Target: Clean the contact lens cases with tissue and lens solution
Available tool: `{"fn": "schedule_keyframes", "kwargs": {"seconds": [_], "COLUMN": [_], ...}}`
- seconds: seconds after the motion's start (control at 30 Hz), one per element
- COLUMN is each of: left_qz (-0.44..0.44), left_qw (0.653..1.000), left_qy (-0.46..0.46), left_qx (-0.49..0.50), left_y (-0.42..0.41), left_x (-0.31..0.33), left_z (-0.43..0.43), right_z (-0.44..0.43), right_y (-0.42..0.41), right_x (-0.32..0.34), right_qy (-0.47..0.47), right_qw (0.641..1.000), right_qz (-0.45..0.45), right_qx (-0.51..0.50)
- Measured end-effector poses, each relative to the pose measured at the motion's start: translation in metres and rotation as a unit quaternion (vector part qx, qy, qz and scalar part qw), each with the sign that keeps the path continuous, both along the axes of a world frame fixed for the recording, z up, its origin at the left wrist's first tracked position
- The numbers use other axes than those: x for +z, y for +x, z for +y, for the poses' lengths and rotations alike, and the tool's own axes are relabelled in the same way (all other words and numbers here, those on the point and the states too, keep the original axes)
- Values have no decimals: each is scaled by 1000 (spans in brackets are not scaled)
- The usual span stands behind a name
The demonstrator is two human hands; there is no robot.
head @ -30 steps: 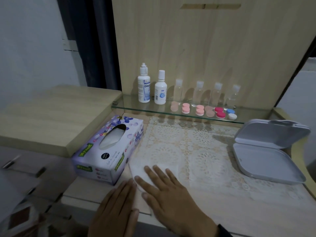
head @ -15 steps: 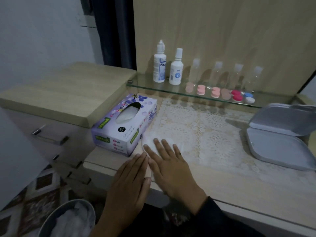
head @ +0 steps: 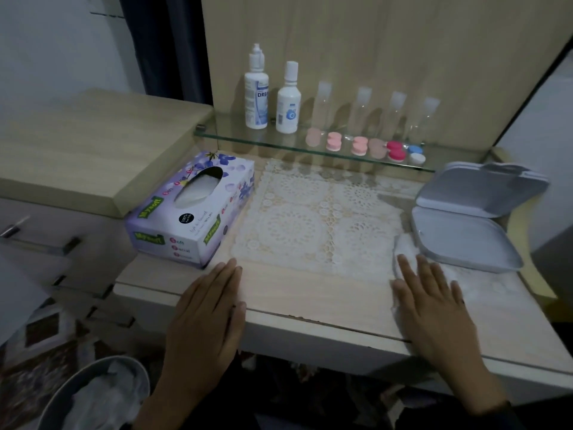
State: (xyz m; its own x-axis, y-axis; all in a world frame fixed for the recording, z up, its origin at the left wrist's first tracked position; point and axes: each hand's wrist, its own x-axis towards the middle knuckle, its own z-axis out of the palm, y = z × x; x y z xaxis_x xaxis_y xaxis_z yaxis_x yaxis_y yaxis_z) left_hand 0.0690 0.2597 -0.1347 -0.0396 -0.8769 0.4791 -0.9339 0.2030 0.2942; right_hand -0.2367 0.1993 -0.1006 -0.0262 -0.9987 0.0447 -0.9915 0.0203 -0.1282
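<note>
My right hand (head: 431,302) lies flat on a white tissue (head: 403,249) at the table's front right, just left of the grey case. My left hand (head: 207,308) rests flat, fingers straight, on the table's front edge beside the tissue box (head: 189,212). Several contact lens cases (head: 366,147), pink, red and blue-white, stand in a row on the glass shelf (head: 217,135). Two white solution bottles (head: 257,94) and several small clear bottles (head: 362,110) stand behind them.
An open grey hinged case (head: 465,240) sits at the right. A lace mat (head: 310,218) covers the table's middle. A bin (head: 93,395) with crumpled tissue stands on the floor at lower left, next to drawers (head: 46,243).
My right hand slid the tissue from beside the tissue box across the table to the right, next to the grey case. My left hand stayed near the front edge.
</note>
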Motion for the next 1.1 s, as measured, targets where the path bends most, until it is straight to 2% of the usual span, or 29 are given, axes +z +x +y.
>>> {"fn": "schedule_keyframes", "kwargs": {"seconds": [0.1,0.27,0.43,0.57,0.8,0.87,0.93,1.0,1.1], "left_qz": [-5,-24,-28,-21,-22,-18,-15,-11,-12], "left_qw": [1000,1000,1000,1000,1000,1000,1000,1000,1000], "left_qy": [0,8,12,6,-5,-6,-7,-11,-16], "left_qx": [-3,1,6,8,12,16,20,20,19], "left_y": [-1,0,3,2,0,-1,-3,-4,-4], "left_x": [0,1,0,-1,-3,-2,-2,-2,-3], "left_z": [1,-1,-3,-4,-3,-4,-3,-4,-3], "right_z": [0,2,10,22,35,34,33,34,37], "right_y": [39,113,97,40,-83,-95,-84,-60,-16], "right_x": [-1,-5,-8,-5,-10,-13,-10,-4,-3], "right_qy": [-15,-32,-43,-23,1,12,7,4,-21], "right_qw": [999,988,980,992,998,994,989,989,998], "right_qz": [-25,-76,-68,-32,21,43,21,-10,-15], "right_qx": [18,132,183,123,-66,-103,-148,-145,-55]}}
